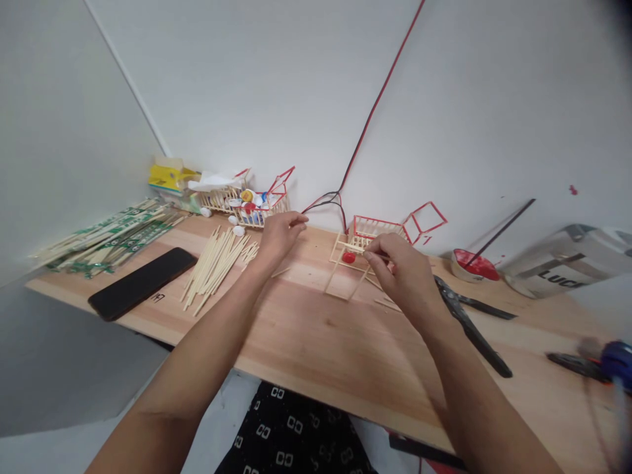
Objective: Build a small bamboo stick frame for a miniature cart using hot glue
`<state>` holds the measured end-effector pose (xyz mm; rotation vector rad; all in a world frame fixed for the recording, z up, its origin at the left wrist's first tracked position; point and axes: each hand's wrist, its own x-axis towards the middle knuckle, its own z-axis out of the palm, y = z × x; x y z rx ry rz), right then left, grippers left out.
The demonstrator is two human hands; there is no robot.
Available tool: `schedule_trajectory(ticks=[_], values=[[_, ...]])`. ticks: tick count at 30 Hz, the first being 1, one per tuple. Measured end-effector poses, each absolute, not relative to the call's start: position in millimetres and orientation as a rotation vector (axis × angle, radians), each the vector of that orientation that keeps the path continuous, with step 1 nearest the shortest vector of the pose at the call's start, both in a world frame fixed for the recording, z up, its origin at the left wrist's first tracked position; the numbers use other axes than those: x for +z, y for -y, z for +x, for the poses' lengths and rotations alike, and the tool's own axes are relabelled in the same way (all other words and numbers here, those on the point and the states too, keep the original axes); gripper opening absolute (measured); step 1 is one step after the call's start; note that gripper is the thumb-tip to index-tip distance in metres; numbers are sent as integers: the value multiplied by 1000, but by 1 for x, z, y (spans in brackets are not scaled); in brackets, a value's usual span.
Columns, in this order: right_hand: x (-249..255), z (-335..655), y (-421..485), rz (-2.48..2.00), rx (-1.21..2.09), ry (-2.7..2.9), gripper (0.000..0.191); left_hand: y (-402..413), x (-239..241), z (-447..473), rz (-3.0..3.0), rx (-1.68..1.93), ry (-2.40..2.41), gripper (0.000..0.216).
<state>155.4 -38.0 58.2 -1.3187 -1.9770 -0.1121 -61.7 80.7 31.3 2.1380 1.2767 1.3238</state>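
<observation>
wooden table [306,336] bearing phone [141,282], loose sticks [216,266], shears [469,322]

A person's two bare arms reach over a pale wooden surface [306,329]. The right hand [402,273] pinches a thin stick at a small stick frame [348,266], with a red cap [348,257] just beside its fingers [378,253]. The left hand [280,236] rests with loosely curled fingers beside a loose pile of sticks [217,266] (a black phone [141,283] lies farther out). Beyond the right hand's fingers stands a red-edged stick basket [378,227]; black pliers [469,322] lie near its wrist.
</observation>
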Motion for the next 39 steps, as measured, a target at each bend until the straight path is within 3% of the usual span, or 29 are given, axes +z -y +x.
schedule_trajectory(ticks=[6, 13, 15, 18, 24, 29, 33, 39], values=[[58, 155, 38, -1331, -111, 1982, 9, -80, 31, -61, 2026, 1402, -1275, 16], [58, 155, 38, -1315, -124, 1988, 9, -80, 30, -61, 2277, 1361, -1248, 51], [58, 155, 38, -1316, -122, 1981, 10, -79, 30, -59, 2181, 1349, -1213, 44], [58, 155, 38, -1313, -113, 1974, 9, -74, 33, -56, 2019, 1330, -1236, 15], [58, 155, 38, -1317, -112, 1984, 9, -67, 40, -56, 2110, 1327, -1333, 49], [58, 155, 38, -1329, -125, 1984, 9, -68, 38, -56, 2009, 1309, -1174, 19], [58, 155, 38, -1327, -122, 1995, 10, -63, 40, -50, 1966, 1336, -884, 24], [58, 155, 38, -1337, -113, 1985, 11, -49, 50, -44, 2015, 1401, -570, 14]])
